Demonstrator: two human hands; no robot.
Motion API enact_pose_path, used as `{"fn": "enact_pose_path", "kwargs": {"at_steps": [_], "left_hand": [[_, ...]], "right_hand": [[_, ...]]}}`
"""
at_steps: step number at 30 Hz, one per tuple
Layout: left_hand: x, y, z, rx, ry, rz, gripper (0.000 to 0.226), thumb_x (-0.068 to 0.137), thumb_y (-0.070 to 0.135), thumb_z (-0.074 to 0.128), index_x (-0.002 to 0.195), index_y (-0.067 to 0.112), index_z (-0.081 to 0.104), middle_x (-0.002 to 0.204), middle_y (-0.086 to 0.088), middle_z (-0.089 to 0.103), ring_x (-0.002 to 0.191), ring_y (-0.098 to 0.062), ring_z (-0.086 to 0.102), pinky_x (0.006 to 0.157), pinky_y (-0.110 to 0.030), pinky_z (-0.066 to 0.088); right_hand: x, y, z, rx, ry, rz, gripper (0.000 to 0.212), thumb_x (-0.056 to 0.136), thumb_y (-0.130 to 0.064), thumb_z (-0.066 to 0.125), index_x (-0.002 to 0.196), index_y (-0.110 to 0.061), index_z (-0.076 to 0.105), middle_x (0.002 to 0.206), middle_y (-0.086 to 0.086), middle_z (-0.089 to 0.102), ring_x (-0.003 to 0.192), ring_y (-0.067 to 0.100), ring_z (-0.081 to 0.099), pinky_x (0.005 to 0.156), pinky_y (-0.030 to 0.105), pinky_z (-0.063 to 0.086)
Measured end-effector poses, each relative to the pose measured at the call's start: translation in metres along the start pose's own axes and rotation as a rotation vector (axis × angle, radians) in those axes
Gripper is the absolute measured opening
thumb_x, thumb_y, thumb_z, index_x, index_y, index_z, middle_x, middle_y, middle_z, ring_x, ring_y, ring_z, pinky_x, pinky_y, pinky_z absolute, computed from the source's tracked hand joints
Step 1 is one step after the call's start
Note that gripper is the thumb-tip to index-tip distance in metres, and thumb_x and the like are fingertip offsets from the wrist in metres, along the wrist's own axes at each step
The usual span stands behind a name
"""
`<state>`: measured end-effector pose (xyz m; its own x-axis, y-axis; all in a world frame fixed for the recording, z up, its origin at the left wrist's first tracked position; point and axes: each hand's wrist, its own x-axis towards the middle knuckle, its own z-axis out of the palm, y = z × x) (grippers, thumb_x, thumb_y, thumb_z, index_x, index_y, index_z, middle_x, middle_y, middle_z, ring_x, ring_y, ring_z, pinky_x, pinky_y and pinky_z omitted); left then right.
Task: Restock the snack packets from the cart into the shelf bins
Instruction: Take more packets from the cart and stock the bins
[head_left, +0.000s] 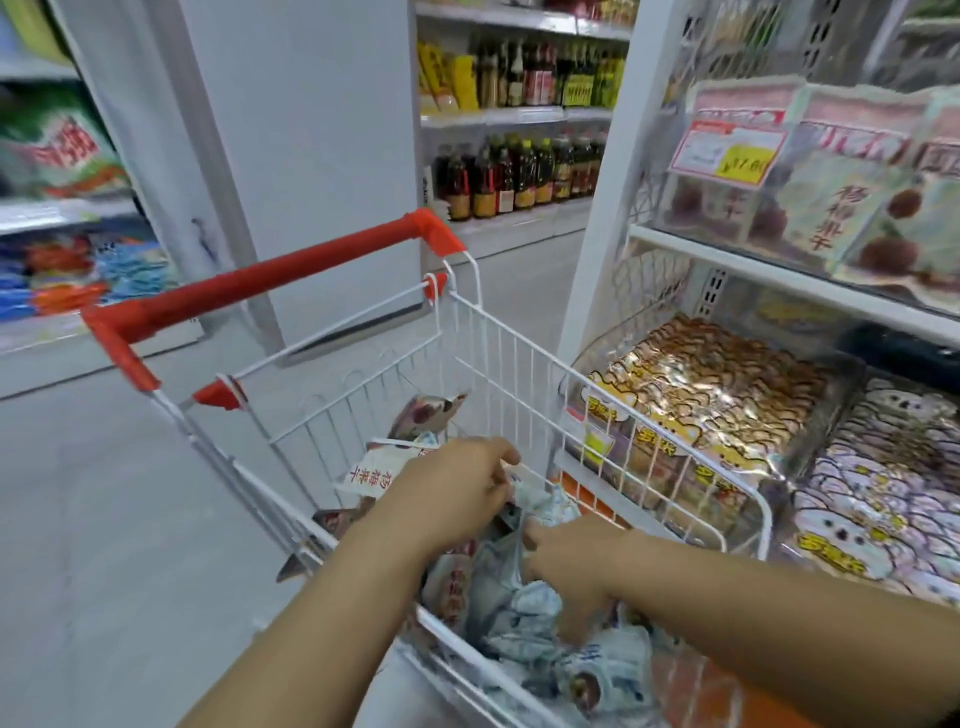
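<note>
Stock: pale crinkled plastic snack packets (524, 608), heaped in the near end of a white wire cart with red handle (260, 283). Hands: left hand (457, 493) over the heap, fingers curled down and pinching one packet's upper edge; right hand (571, 566) just beside it and lower, fingers dug in, gripping another. Clear plastic shelf bin of gold foil packets (717, 384) stands just right of the cart, beyond both hands.
</note>
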<state>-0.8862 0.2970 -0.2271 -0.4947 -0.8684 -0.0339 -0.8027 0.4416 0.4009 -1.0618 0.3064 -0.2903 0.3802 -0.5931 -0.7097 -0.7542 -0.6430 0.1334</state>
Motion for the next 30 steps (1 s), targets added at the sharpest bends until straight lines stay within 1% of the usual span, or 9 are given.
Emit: {"fn": "enact_pose_path", "kwargs": {"at_steps": [2, 5, 8, 16, 18, 20, 24, 27, 30], "left_hand": [[-0.001, -0.001, 0.001, -0.024, -0.014, 0.000, 0.026, 0.099, 0.033, 0.058, 0.125, 0.032, 0.058, 0.115, 0.015, 0.067, 0.103, -0.010, 0.060, 0.087, -0.038, 0.054], [-0.001, -0.001, 0.002, -0.058, -0.021, -0.013, 0.023, 0.098, 0.036, 0.060, 0.121, 0.035, 0.059, 0.110, 0.017, 0.066, 0.094, -0.007, 0.059, 0.086, -0.040, 0.055], [-0.003, 0.004, 0.003, -0.065, -0.002, -0.010, 0.023, 0.098, 0.037, 0.060, 0.121, 0.037, 0.060, 0.112, 0.017, 0.067, 0.098, -0.007, 0.059, 0.088, -0.038, 0.054], [-0.007, 0.006, -0.011, -0.258, 0.089, -0.069, 0.008, 0.098, 0.036, 0.060, 0.097, 0.030, 0.065, 0.096, 0.016, 0.071, 0.084, -0.001, 0.065, 0.084, -0.033, 0.056], [-0.011, 0.010, -0.021, -0.416, 0.131, -0.113, 0.023, 0.100, 0.038, 0.058, 0.087, 0.020, 0.065, 0.080, 0.007, 0.073, 0.070, -0.002, 0.065, 0.078, -0.026, 0.056], [-0.020, 0.017, -0.030, -0.707, -0.004, -0.189, 0.044, 0.099, 0.048, 0.052, 0.085, 0.009, 0.066, 0.073, -0.003, 0.073, 0.064, -0.010, 0.068, 0.077, -0.034, 0.057], [-0.037, 0.039, -0.036, -1.130, -0.311, -0.319, 0.069, 0.084, 0.068, 0.040, 0.113, 0.009, 0.063, 0.104, -0.012, 0.077, 0.086, -0.025, 0.074, 0.071, -0.033, 0.058], [-0.041, 0.059, -0.031, -1.424, -0.271, -0.351, 0.056, 0.084, 0.062, 0.051, 0.115, 0.017, 0.063, 0.107, -0.005, 0.077, 0.102, -0.031, 0.073, 0.080, -0.040, 0.063], [-0.038, 0.073, -0.026, -1.629, -0.201, -0.412, 0.055, 0.088, 0.051, 0.061, 0.126, 0.012, 0.066, 0.119, -0.015, 0.073, 0.101, -0.031, 0.071, 0.081, -0.040, 0.063]], "right_hand": [[0.008, -0.008, 0.010, -0.145, 0.044, -0.014, 0.050, 0.091, -0.048, 0.065, 0.126, -0.012, 0.059, 0.138, 0.021, 0.038, 0.059, 0.025, 0.046, 0.047, 0.032, 0.035], [0.009, -0.010, 0.011, -0.117, 0.153, 0.008, 0.022, 0.094, -0.028, 0.063, 0.084, -0.009, 0.059, 0.089, 0.011, 0.056, 0.054, 0.021, 0.041, 0.052, 0.034, 0.044], [0.000, 0.002, 0.005, -0.016, 0.191, 0.030, 0.036, 0.096, -0.018, 0.058, 0.064, -0.009, 0.044, 0.065, 0.006, 0.041, 0.055, 0.024, 0.041, 0.060, 0.040, 0.048], [-0.085, 0.039, 0.013, 0.274, 0.678, 0.104, 0.042, 0.100, -0.049, 0.047, 0.068, -0.020, 0.044, 0.065, -0.006, 0.044, 0.058, 0.012, 0.042, 0.058, 0.037, 0.042], [-0.100, 0.042, 0.023, 0.301, 0.938, 0.122, 0.040, 0.099, -0.049, 0.043, 0.068, -0.023, 0.044, 0.064, -0.012, 0.042, 0.057, 0.008, 0.040, 0.053, 0.033, 0.039], [-0.111, 0.041, 0.025, 0.202, 1.199, 0.140, 0.033, 0.098, -0.042, 0.046, 0.070, -0.024, 0.051, 0.065, -0.012, 0.046, 0.055, 0.009, 0.044, 0.049, 0.025, 0.033], [-0.120, 0.036, 0.020, -0.027, 1.440, 0.055, 0.013, 0.093, -0.020, 0.062, 0.085, -0.013, 0.069, 0.072, -0.001, 0.056, 0.064, 0.019, 0.055, 0.055, 0.029, 0.046], [-0.119, 0.033, 0.016, -0.124, 1.494, -0.037, 0.014, 0.094, -0.013, 0.061, 0.089, -0.007, 0.072, 0.073, 0.004, 0.057, 0.064, 0.024, 0.055, 0.058, 0.033, 0.049], [-0.121, 0.026, 0.009, -0.181, 1.487, -0.111, 0.009, 0.093, -0.010, 0.065, 0.088, -0.005, 0.072, 0.073, 0.003, 0.054, 0.064, 0.022, 0.050, 0.060, 0.031, 0.044]]}}
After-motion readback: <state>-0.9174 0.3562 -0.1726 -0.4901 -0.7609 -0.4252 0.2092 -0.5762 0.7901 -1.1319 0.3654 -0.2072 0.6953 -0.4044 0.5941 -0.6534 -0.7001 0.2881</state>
